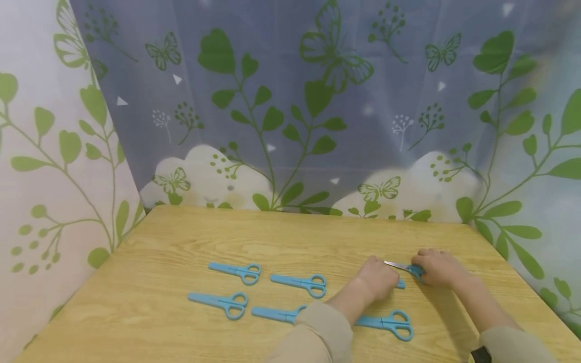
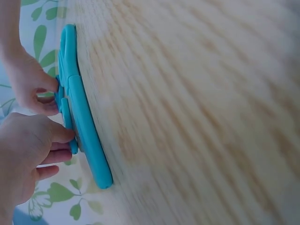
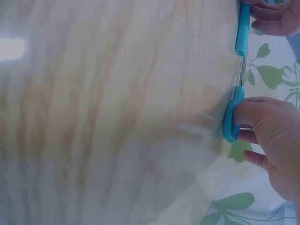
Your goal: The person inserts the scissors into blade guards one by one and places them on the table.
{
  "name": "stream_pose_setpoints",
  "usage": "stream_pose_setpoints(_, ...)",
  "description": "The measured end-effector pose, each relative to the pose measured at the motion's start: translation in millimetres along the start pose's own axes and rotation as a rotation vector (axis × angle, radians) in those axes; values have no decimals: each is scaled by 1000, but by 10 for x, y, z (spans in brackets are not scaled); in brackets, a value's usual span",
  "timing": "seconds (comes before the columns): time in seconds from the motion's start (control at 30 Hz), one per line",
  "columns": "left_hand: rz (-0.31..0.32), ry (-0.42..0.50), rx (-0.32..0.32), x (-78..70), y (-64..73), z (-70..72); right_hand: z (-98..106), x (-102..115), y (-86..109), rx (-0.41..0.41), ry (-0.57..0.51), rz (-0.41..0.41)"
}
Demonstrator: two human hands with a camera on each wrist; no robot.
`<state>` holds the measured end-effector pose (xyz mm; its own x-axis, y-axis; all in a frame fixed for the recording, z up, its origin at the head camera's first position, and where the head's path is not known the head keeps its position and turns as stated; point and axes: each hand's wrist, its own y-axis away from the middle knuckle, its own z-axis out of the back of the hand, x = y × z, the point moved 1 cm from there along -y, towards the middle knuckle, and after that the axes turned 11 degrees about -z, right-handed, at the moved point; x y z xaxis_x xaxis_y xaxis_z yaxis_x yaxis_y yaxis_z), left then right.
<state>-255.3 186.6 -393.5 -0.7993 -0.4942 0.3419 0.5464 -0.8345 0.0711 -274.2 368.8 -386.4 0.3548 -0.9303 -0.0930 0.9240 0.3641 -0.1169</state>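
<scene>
My right hand (image 1: 440, 267) pinches the blue handles of a pair of scissors (image 1: 415, 271) at the right of the table. Its bare metal blades show, pointing left. My left hand (image 1: 375, 278) holds a blue blade cover (image 3: 242, 32), whose end shows past the fingers in the head view. In the right wrist view, the blades (image 3: 243, 70) span the space between cover and handles. Nearer the front lies another pair of covered scissors (image 1: 385, 322), partly hidden by my left forearm; a large blue pair (image 2: 86, 122) fills the foreground in the left wrist view.
Several blue scissors with covered blades lie to the left: two in the back row (image 1: 235, 271), (image 1: 299, 282), and two in front (image 1: 219, 301), (image 1: 277, 314), one partly behind my left sleeve. Patterned curtains (image 1: 281, 101) enclose the wooden table (image 1: 136, 322) at the back and sides.
</scene>
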Motion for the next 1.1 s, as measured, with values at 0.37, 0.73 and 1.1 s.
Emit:
stream_pose_setpoints(0.37,-28,-24,1,89,80,22,-10,0,14,-71,76,26)
stream_pose_setpoints(0.73,-38,-89,-87,248,194,35,-16,-1,50,-96,88,28)
stream_pose_setpoints(1.1,16,-42,-94,301,234,57,2,21,46,-149,86,50)
